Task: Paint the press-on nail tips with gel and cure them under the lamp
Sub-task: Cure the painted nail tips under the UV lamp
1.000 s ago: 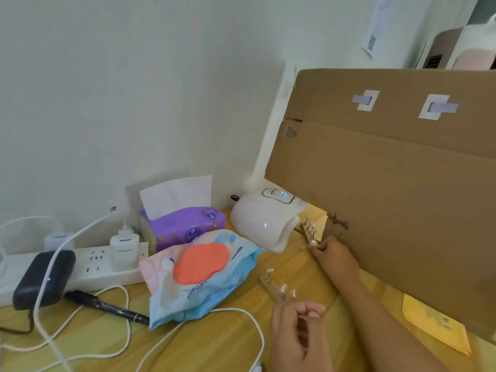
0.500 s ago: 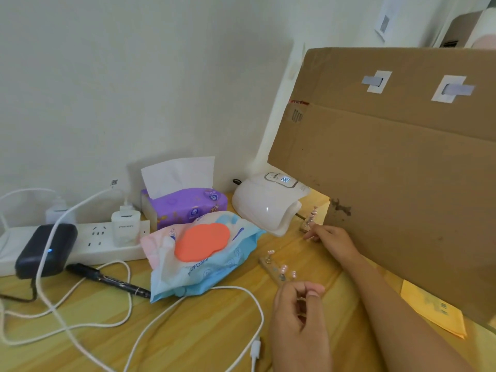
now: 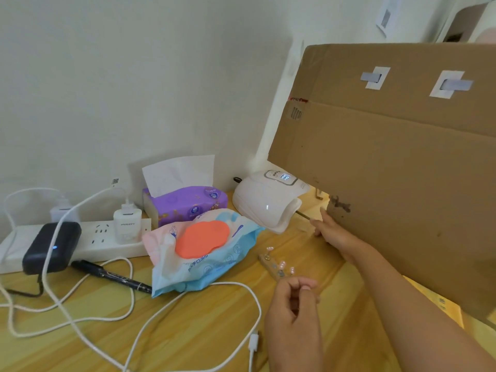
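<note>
Nail tips, pink, upright on a strip on the tabletop, my left grip curled just beside, right grip at the mouth of the lamp, holds I cannot tell

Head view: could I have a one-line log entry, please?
nail lamp on; right hand at opening; left hand curled; nail-tip strip on desk

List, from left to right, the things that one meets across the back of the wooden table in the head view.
black rounded charger box → white plug adapter → purple tissue box → white domed nail lamp → large brown cardboard sheet
</note>
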### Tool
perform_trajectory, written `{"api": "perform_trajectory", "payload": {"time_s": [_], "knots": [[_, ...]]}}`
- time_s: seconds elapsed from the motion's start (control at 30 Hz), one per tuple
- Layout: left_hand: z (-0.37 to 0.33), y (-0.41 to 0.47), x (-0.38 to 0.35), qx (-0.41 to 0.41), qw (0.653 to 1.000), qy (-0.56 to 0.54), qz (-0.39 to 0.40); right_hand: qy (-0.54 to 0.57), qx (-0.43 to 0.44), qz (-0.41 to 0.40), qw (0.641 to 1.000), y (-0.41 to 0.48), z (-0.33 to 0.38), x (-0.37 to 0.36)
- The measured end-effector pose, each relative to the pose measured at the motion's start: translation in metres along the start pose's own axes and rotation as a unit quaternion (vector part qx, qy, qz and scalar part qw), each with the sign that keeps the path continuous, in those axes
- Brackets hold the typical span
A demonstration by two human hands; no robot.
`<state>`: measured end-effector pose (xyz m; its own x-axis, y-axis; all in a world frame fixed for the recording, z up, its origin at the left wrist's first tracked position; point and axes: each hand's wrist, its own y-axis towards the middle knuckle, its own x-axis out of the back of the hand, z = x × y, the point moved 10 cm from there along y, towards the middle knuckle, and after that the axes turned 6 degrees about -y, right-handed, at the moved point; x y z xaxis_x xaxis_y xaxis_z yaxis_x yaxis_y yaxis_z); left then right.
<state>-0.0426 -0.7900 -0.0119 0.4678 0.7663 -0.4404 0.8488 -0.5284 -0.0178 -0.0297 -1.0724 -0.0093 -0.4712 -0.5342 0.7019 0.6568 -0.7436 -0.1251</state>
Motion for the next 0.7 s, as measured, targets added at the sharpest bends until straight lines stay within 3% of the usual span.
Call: {"api": "perform_trajectory", "payload": {"time_s": [0.1, 0.2, 0.37, 0.47, 0.6, 0.7], "knots": [[0.000, 0.002, 0.002, 0.000, 1.000, -0.010, -0.006, -0.029, 0.034, 0.022, 0.999, -0.023, 0.008, -0.005], [0.001, 0.003, 0.000, -0.001, 0.999, -0.031, -0.008, -0.176, 0.092, 0.011, 0.980, -0.060, 0.019, 0.002], [0.003, 0.008, 0.012, 0.008, 0.991, -0.117, -0.061, -0.283, 0.122, 0.164, 0.937, -0.156, 0.032, -0.042], [0.004, 0.007, 0.014, 0.014, 0.990, -0.123, -0.068, -0.333, 0.151, 0.091, 0.926, -0.173, 0.050, -0.055], [0.001, 0.005, 0.016, 0.018, 0.990, -0.121, -0.063, -0.289, 0.172, 0.000, 0.942, -0.169, 0.063, -0.056], [0.001, 0.006, 0.016, 0.019, 0.990, -0.127, -0.063, -0.341, 0.166, -0.041, 0.925, -0.164, 0.056, -0.040]]}}
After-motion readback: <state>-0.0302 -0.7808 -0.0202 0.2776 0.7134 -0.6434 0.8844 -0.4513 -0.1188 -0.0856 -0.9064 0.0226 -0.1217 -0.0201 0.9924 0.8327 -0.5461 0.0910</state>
